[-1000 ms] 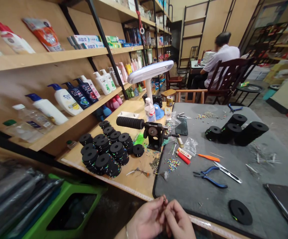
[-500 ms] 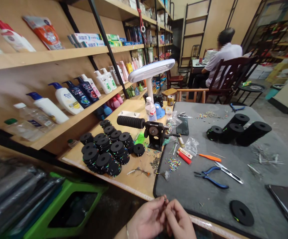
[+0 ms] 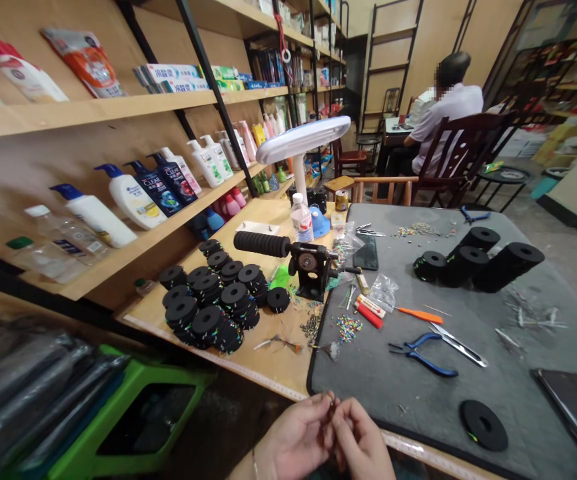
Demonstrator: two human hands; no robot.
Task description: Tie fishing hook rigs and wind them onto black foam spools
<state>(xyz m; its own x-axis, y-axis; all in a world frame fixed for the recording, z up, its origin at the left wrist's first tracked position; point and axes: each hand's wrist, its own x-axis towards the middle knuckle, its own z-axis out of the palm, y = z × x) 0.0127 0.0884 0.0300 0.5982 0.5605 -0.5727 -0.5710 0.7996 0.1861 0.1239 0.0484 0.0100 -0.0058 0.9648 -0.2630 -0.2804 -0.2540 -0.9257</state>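
Two hands, fingertips together at the near edge of the grey fabric mat [image 3: 368, 377]. My left hand [image 3: 291, 433] pinches one small dark piece [image 3: 331, 401] between thumb and forefinger; too small to identify. My right hand [image 3: 361, 440] is curled against it; I cannot tell whether it grips the piece too. Ahead of my hands: one heap of tiny multicoloured bits [image 3: 348, 329]; ahead and rightward, one pair of blue-handled metal pliers [image 3: 410, 347]. Right of my right hand: one flat black foam ring [image 3: 471, 417]. Far ahead-right: four black cylindrical foam stacks [image 3: 508, 270].
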